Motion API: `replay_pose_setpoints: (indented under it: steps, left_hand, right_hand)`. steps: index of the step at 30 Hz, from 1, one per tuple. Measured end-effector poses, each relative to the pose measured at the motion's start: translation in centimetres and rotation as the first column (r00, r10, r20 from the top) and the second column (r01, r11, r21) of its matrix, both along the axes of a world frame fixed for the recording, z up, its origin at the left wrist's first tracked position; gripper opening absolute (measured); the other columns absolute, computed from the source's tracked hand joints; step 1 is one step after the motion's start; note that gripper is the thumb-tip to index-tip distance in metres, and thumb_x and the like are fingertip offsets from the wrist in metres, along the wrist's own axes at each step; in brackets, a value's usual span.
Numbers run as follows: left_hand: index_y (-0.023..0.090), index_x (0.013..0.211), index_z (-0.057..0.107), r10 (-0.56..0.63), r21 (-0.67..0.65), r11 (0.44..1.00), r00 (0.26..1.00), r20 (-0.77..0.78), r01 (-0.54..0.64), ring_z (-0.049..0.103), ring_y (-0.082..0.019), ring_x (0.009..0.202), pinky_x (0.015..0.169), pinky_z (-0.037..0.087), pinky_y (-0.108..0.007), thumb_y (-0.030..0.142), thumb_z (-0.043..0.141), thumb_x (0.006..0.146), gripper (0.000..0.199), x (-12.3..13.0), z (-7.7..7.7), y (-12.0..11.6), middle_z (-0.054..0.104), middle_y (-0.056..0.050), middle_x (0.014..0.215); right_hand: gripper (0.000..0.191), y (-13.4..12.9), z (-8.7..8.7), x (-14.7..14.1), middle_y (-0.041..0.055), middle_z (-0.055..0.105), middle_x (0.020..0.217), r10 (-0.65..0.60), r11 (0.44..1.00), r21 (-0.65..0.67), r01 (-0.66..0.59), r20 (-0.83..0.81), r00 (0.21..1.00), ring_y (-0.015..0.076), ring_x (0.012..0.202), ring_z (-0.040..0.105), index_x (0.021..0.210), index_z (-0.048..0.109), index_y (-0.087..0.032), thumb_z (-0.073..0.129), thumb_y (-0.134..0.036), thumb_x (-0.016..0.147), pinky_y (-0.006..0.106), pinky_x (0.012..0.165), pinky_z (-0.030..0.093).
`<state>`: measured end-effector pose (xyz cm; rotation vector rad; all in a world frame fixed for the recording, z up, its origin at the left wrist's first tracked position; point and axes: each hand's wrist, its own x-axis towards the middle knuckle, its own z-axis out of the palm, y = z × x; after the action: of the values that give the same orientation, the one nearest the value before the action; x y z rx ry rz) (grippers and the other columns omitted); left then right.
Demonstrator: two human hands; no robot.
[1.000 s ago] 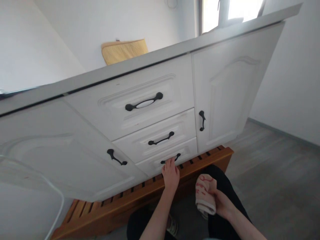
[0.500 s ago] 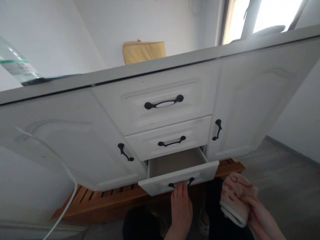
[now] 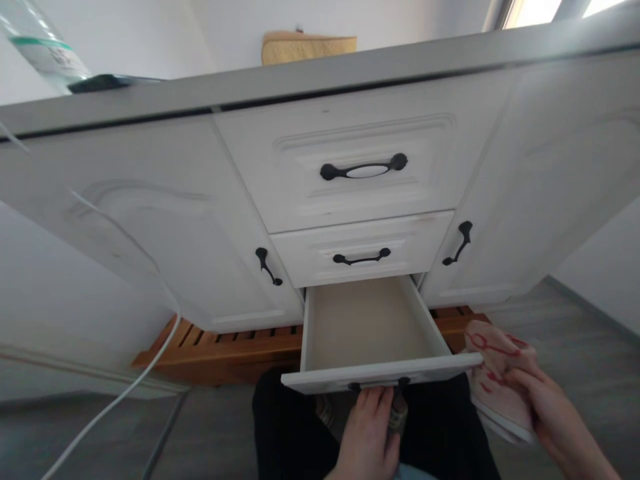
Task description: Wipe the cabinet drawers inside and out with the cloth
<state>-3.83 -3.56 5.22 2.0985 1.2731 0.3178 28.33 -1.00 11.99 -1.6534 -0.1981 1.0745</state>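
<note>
My left hand [image 3: 369, 427] has its fingers hooked on the dark handle [image 3: 403, 382] of the bottom drawer [image 3: 373, 327]. That drawer is pulled far out, and its pale inner floor and side walls show. Off to the right, my right hand [image 3: 543, 393] grips a folded pink cloth [image 3: 500, 373] with red markings and a white edge. The cloth is close to the right end of the drawer front. Above, the middle drawer [image 3: 320, 263] and the top drawer [image 3: 300, 180] are closed.
Cupboard doors flank the drawers, the left door [image 3: 165, 253] and the right door [image 3: 530, 220]. A slatted wooden bench [image 3: 240, 363] runs beneath the cabinet. A white cable [image 3: 175, 327] hangs at left. On the countertop [image 3: 280, 80] stand a clear bottle [image 3: 47, 57] and a dark flat object [image 3: 100, 83].
The bottom drawer has come further out towards me, with my left hand on its handle. My view has tipped further down. The cloth is still in my right hand.
</note>
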Motion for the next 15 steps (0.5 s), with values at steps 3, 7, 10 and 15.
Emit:
replay_pose_setpoints:
  steps: [3,7,10,15]
  left_hand:
    - [0.028,0.155,0.039,-0.079,-0.11,0.991,0.996,0.029,0.082,0.043,-0.03,0.145,0.122,0.037,-0.046,0.032,0.061,0.084,0.074,-0.3,-0.2,-0.3,0.048,-0.007,0.157]
    - [0.029,0.153,0.042,-0.095,-0.123,0.987,0.995,0.044,0.1,0.047,-0.03,0.142,0.121,0.038,-0.047,0.033,0.059,0.083,0.072,-0.7,-0.3,-0.3,0.052,-0.007,0.154]
    - [0.032,0.148,0.048,-0.101,-0.082,0.991,0.991,0.084,0.107,0.052,-0.028,0.138,0.118,0.042,-0.044,0.033,0.061,0.082,0.068,-1.1,-0.4,0.0,0.057,-0.005,0.148]
    - [0.034,0.145,0.049,-0.157,0.037,0.987,0.982,0.103,0.154,0.059,-0.026,0.129,0.111,0.048,-0.043,0.03,0.058,0.082,0.064,-1.6,-2.4,0.6,0.062,-0.005,0.141]
  right_hand:
    - [0.038,1.0,2.3,1.9,0.0102,0.072,0.079,0.02,0.999,-0.031,-0.016,0.137,0.99,0.0269,0.065,0.065,0.072,0.069,-0.025,0.072,-0.022,0.034,0.039,0.052,0.055]
    - [0.027,5.2,6.6,0.4,0.0111,0.076,0.098,0.213,0.959,0.065,-0.277,0.481,0.851,0.0307,0.093,0.068,0.073,0.075,-0.027,0.07,-0.029,0.046,0.041,0.078,0.059]
    - [0.04,9.4,7.1,-4.7,0.0075,0.079,0.101,0.592,0.722,0.014,-0.691,0.503,0.629,0.0315,0.098,0.069,0.091,0.08,-0.023,0.068,-0.024,0.053,0.046,0.092,0.056]
    - [0.028,16.2,2.1,-17.0,0.0009,0.077,0.079,0.612,0.249,-0.092,-0.964,0.786,0.083,0.0208,0.07,0.069,0.093,0.076,-0.021,0.061,-0.014,0.071,0.037,0.074,0.058]
